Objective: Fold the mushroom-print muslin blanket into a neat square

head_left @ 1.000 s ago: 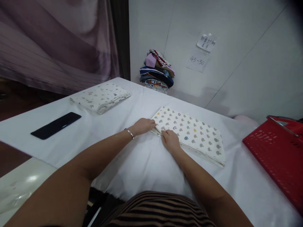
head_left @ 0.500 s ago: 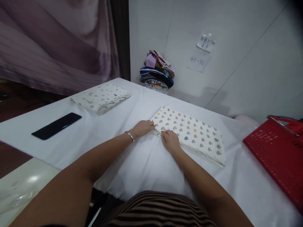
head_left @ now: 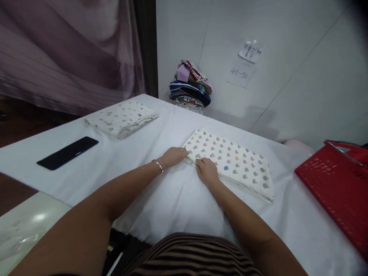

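Observation:
A folded white cloth printed with grey and coloured mouse heads (head_left: 232,161) lies on the white-covered table (head_left: 161,191). My left hand (head_left: 174,156), with a bracelet on the wrist, pinches the cloth's near left corner, fingertips tucked at its edge. Close beside it, my right hand (head_left: 207,170) grips the same near edge, its fingers curled over the layers. Both hands are closed on the cloth.
A second folded patterned cloth (head_left: 122,118) and a black phone (head_left: 67,152) lie at the left. A pile of colourful fabrics (head_left: 191,88) stands at the back against the white wall. A red plastic basket (head_left: 339,184) sits at the right edge.

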`<action>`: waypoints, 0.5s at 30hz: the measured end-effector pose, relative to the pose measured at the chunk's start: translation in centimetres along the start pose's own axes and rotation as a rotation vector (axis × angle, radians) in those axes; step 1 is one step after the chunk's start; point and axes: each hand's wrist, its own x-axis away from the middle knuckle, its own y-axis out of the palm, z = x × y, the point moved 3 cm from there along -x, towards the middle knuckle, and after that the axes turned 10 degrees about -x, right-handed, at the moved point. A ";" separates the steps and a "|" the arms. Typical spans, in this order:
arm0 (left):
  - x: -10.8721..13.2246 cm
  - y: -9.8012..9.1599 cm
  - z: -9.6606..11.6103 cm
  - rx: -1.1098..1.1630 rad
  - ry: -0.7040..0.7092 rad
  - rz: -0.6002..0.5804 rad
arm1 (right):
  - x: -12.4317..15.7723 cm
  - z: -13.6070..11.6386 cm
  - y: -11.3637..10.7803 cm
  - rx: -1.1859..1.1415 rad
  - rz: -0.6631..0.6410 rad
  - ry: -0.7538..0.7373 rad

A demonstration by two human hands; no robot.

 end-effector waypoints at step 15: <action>0.7 -1.2 -0.2 0.049 0.055 -0.054 | 0.0 0.0 -0.2 -0.015 -0.010 0.011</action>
